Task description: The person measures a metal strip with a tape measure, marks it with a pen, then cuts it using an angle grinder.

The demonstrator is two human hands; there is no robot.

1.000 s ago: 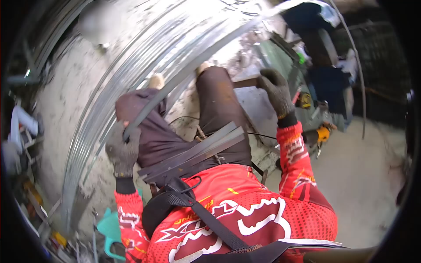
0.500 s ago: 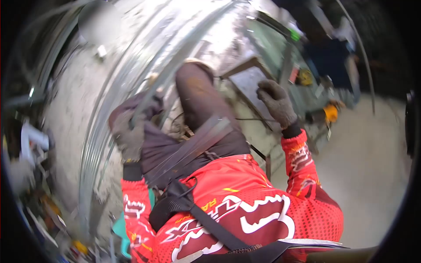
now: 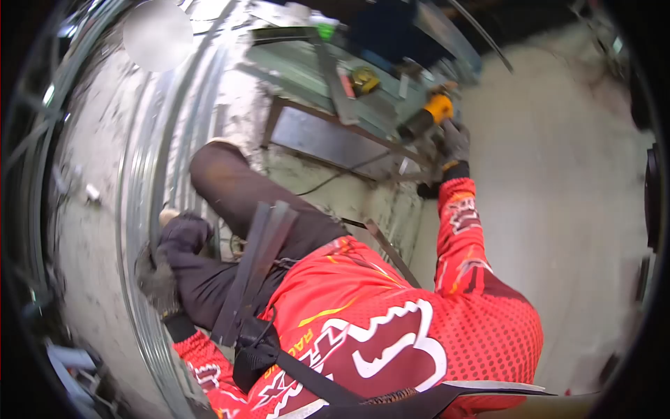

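My left hand (image 3: 158, 285), in a dark grey knit glove, is closed around a long galvanized metal profile (image 3: 162, 192) beside my bent leg. More thin profiles lie along the floor under it. My right hand (image 3: 455, 142), also gloved, is stretched out with its fingertips right at a yellow and black corded power tool (image 3: 436, 109). The tool lies at the edge of a pile of metal pieces, its dark end pointing left. The right fingers are partly hidden and blurred, so I cannot tell whether they grip it.
A dark metal frame with a grey panel (image 3: 310, 133) lies before my knee. Beyond it are a yellow tape measure (image 3: 364, 80) and a dark angled bar (image 3: 331, 77). A black cord (image 3: 324, 183) crosses the floor. A dark angle piece (image 3: 255, 269) slants over my lap.
The view has swung to the right. My right hand has moved from above the panel out to the power tool. My left hand stays low at the metal profile.
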